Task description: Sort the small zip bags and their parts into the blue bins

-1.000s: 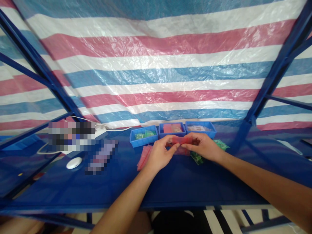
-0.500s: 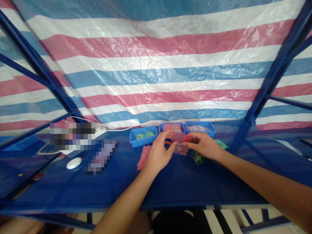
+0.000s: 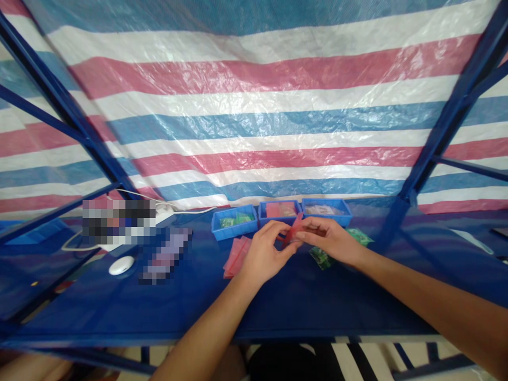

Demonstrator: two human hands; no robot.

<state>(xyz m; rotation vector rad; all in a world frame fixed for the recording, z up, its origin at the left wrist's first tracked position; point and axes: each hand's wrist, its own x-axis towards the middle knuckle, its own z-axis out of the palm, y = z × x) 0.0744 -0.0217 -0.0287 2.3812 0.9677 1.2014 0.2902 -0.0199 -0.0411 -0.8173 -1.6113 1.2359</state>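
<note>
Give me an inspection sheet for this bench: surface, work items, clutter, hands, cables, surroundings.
Surface: blue table, glossy.
Work items: small red bag held above the table; three blue trays behind it; red bags stacked at left; green bags at right.
Clutter: white mouse.
Hands: left hand and right hand, fingers closed on the small red bag.
Cables: white cable at the back.
Surroundings: striped tarp, blue frame.
</note>
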